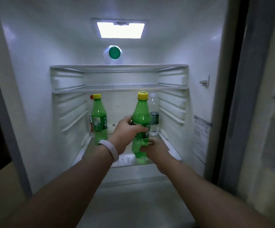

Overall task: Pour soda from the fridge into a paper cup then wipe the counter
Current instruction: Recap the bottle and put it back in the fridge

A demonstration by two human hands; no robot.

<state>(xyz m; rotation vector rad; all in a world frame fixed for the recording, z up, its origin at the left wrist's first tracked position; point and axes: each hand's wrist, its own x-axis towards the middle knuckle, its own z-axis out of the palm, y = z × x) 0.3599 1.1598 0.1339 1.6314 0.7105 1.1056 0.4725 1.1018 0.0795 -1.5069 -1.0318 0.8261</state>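
Note:
Inside the open fridge, a green soda bottle (pixel 141 116) with a yellow cap stands upright over the lower shelf (pixel 126 161). My left hand (pixel 126 134), with a white band on the wrist, grips the bottle around its label. My right hand (pixel 156 149) holds the bottle's lower part from the right. A second green soda bottle (pixel 98 119) with a yellow cap stands at the shelf's back left, apart from both hands.
A clear water bottle (pixel 154 117) stands right behind the held bottle. A red-capped bottle (pixel 91 119) is mostly hidden behind the left soda. On the upper shelf (pixel 118 66) lies a bottle with a green cap (pixel 114 53). The fridge wall (pixel 199 96) closes the right side.

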